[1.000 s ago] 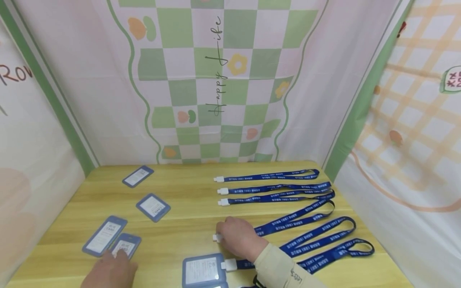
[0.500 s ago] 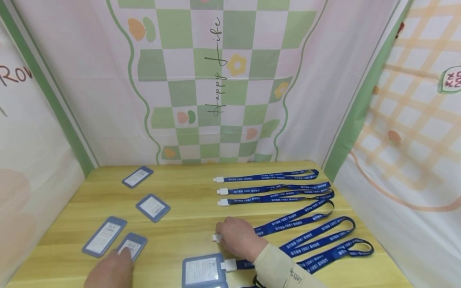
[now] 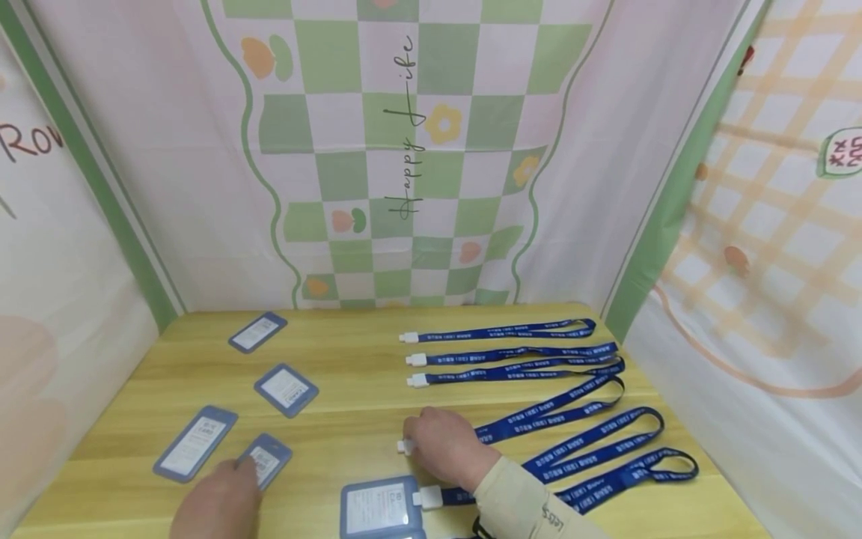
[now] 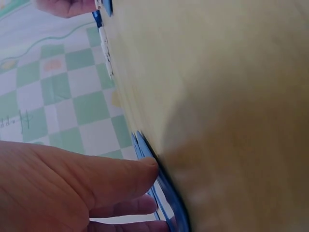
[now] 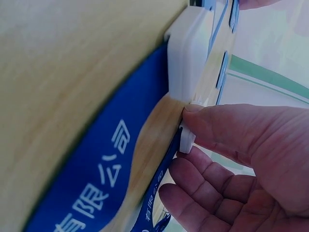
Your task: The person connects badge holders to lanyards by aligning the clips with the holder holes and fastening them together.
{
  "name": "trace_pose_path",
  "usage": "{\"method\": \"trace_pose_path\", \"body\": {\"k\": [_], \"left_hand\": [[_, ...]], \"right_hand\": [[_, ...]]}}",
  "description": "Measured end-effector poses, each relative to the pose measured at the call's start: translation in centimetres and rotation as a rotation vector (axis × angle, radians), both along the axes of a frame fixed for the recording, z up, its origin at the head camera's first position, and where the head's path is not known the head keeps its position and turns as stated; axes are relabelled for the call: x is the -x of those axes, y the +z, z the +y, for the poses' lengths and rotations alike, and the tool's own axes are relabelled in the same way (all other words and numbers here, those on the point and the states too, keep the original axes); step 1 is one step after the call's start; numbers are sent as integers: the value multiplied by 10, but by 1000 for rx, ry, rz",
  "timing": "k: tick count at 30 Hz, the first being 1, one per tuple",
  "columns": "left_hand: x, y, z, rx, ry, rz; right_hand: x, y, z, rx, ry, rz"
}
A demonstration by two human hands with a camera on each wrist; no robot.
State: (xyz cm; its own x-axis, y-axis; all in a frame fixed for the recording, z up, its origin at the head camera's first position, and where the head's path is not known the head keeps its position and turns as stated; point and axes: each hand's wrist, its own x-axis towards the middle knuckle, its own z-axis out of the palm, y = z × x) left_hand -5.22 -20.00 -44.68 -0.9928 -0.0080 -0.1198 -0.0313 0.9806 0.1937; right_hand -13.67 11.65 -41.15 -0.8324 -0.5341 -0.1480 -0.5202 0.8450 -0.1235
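- Badge [image 3: 272, 454]: front left of the table [image 3: 357, 427], pinched at its near end between thumb and fingers of the left hand [image 3: 218, 503], which reaches in from the near edge.
- Right hand [image 3: 444, 447]: well apart from the left, forearm slanting in from lower right, thumb and bent fingers gripping a white clip [image 5: 186, 139]; its lanyard [image 3: 518, 418] trails right.
- Beyond: loose badges [image 3: 286, 389] left, lanyards [image 3: 471, 373] right.
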Motion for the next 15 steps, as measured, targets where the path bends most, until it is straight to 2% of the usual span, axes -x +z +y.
{"method": "trace_pose_path", "body": {"k": [6, 15], "left_hand": [[2, 4, 6, 2, -16, -1], [2, 8, 16, 0, -53, 73]], "right_hand": [[0, 0, 0, 0, -6, -6], [0, -2, 0, 8, -13, -10]]}}
